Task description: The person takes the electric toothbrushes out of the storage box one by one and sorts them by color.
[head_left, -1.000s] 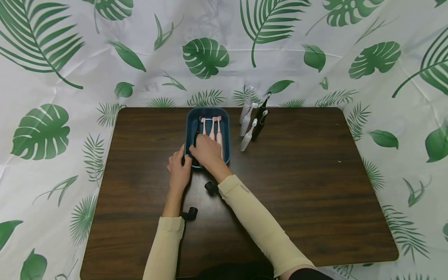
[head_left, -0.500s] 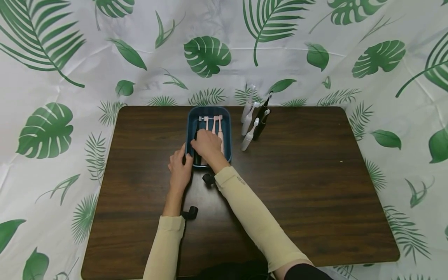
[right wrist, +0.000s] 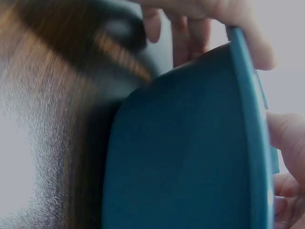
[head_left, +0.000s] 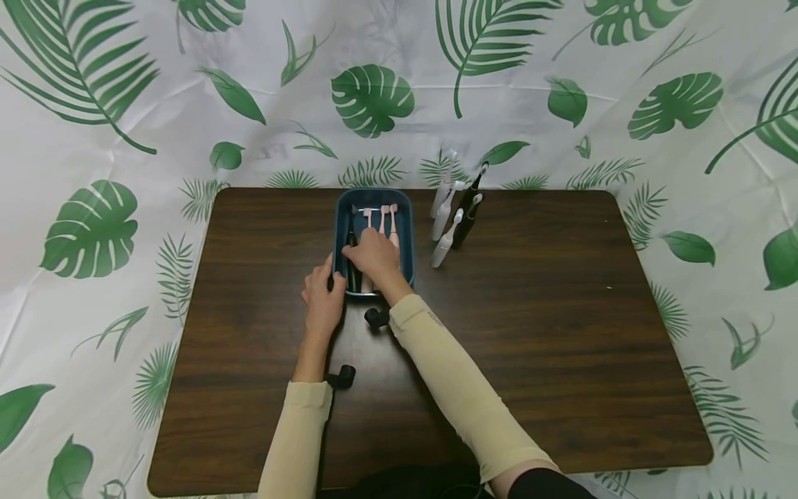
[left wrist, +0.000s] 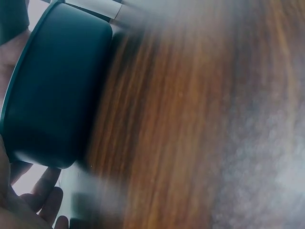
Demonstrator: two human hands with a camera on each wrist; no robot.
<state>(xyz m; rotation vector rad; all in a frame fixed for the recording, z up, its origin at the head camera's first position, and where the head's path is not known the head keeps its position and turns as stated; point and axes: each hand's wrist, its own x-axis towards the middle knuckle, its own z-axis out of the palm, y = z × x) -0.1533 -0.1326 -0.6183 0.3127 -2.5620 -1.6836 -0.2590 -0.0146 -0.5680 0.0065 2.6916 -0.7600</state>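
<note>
A dark blue bin point(head_left: 408, 235) stands near the table's far edge. My left hand point(head_left: 324, 298) grips its near left wall, thumb at the rim and fingers outside, as the right wrist view also shows with that hand point(right wrist: 205, 19). Inside the bin reaches my right hand point(head_left: 377, 258), fingers bent, its thumb across a black electric toothbrush point(head_left: 354, 277) lying along the left wall. Pink electric toothbrushes point(head_left: 394, 232) lie beside it, heads towards the far wall, partly under the hand. The right fingertips are hidden, so whether they pinch a toothbrush cannot be told.
Right of the bin several electric toothbrushes stand upright in a group, white ones point(head_left: 443, 251) at the left and black ones point(head_left: 465, 229) at the right. A leaf-patterned cloth point(head_left: 262, 138) hangs right behind the brown table point(head_left: 548, 312).
The black toothbrush has settled further left, against the bin's left wall, and more of its handle shows. My right hand has shifted slightly away from me; the left hand keeps its hold.
</note>
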